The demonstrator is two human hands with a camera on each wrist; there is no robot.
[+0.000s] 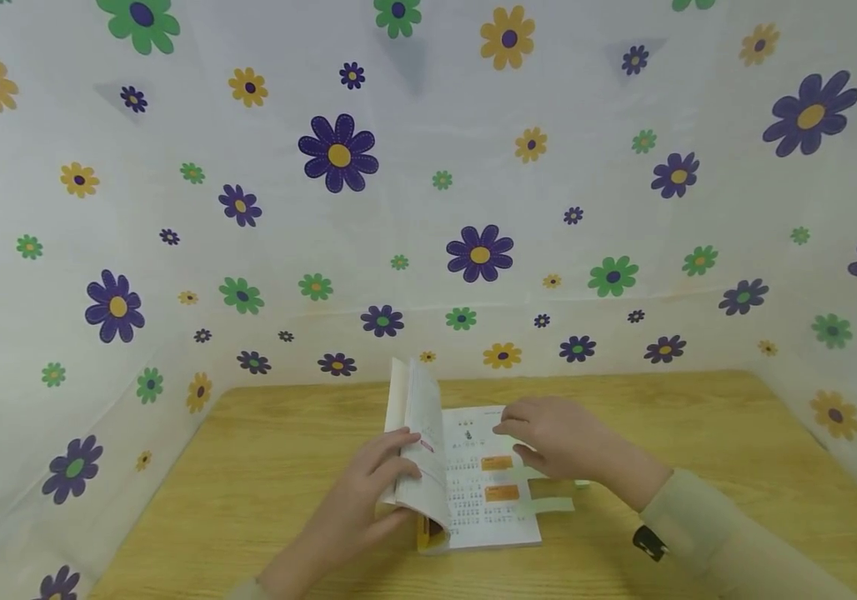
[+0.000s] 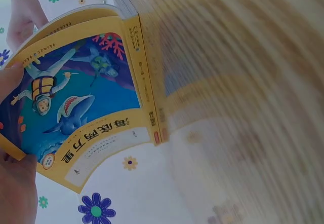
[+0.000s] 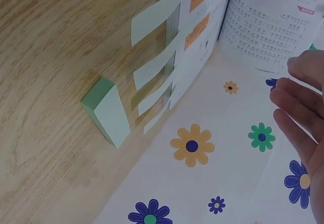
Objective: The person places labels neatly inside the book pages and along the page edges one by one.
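An open paperback book [image 1: 473, 508] rests on the table, its left pages and cover raised. My left hand [image 1: 361, 483] grips that raised part, fingers over the pages and thumb on the outside. In the left wrist view the yellow front cover [image 2: 76, 97] shows a diver and a shark. My right hand [image 1: 559, 437] is over the upper right edge of the right-hand page, its fingers loosely bent and holding nothing. Pale green sticky strips [image 3: 154, 24] stick out of the page edge. Two orange printed boxes [image 1: 502, 492] mark that page.
A small pad of pale green sticky notes [image 3: 109, 112] lies on the wooden table [image 1: 271, 450] beside the book, mostly hidden by the right arm in the head view. White flower-printed cloth [image 1: 428, 217] surrounds the table at the back and sides.
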